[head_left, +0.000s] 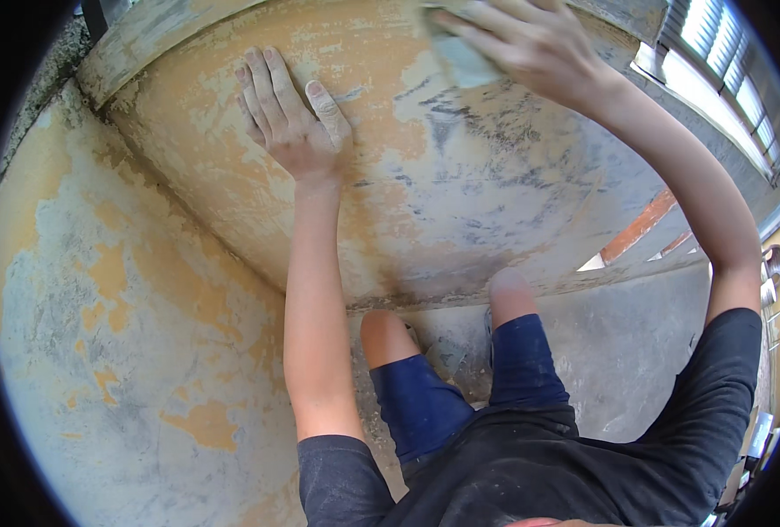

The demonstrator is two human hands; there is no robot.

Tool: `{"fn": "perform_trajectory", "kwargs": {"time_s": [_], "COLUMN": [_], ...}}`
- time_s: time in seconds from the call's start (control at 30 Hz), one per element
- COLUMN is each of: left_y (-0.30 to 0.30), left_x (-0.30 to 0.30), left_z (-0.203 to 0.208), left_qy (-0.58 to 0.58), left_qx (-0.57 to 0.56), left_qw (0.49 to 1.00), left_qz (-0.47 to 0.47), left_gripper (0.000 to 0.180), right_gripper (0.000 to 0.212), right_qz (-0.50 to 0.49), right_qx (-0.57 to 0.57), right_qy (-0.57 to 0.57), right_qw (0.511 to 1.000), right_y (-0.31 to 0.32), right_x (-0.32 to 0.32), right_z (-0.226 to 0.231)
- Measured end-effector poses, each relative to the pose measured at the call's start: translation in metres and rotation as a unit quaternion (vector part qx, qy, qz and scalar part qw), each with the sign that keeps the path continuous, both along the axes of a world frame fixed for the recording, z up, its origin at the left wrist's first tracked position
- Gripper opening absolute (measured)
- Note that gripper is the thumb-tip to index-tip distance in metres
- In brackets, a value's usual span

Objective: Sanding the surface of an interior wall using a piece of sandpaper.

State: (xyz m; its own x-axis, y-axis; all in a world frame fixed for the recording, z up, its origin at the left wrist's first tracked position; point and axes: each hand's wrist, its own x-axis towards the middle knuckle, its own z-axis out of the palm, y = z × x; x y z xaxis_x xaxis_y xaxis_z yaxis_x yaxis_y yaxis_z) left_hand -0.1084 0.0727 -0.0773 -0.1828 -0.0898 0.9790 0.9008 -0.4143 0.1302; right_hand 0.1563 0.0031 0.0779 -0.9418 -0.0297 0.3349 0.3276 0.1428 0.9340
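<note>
Blur is smearing the right hand (517, 39) and the pale pad (467, 63) beneath its fingers, leaving the exact finger placement hard to make out, while the upper edge of the view is cropping part of that hand. Shoes are mostly hiding behind the person's two bent knees, and objects along the far right rim are bending into shapes too small to tell. One pad is showing: the right hand is holding it against the patchy orange-and-grey wall (381, 167), well apart from the left hand, up and to its right. Two bare hands are working at this surface. The left hand (298, 123), dusty with pale powder, is lying flat on the wall, its fingers extending upward close together and its thumb standing away from them. A second mottled wall (144, 342) is meeting the first at a corner on the left.
</note>
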Motion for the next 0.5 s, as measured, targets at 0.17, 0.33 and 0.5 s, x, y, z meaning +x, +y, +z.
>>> {"fn": "perform_trajectory", "kwargs": {"time_s": [0.17,0.33,0.5], "left_y": [0.003,0.006,0.004], "left_x": [0.012,0.007,0.005], "left_z": [0.003,0.000,-0.001], "left_qy": [-0.007,-0.001,0.003], "left_qx": [-0.001,0.003,0.012], "left_qw": [1.000,1.000,1.000], "left_qz": [0.011,-0.002,0.000], "left_gripper": [0.057,0.057,0.057], "right_gripper": [0.023,0.008,0.009], "right_qz": [0.104,0.071,0.108], "right_qx": [0.069,-0.028,0.089], "right_qy": [0.021,0.029,0.044], "right_qw": [0.992,0.997,0.989], "right_y": [0.032,0.038,0.034], "right_x": [-0.005,-0.082,0.013], "right_z": [-0.002,-0.004,-0.010]}}
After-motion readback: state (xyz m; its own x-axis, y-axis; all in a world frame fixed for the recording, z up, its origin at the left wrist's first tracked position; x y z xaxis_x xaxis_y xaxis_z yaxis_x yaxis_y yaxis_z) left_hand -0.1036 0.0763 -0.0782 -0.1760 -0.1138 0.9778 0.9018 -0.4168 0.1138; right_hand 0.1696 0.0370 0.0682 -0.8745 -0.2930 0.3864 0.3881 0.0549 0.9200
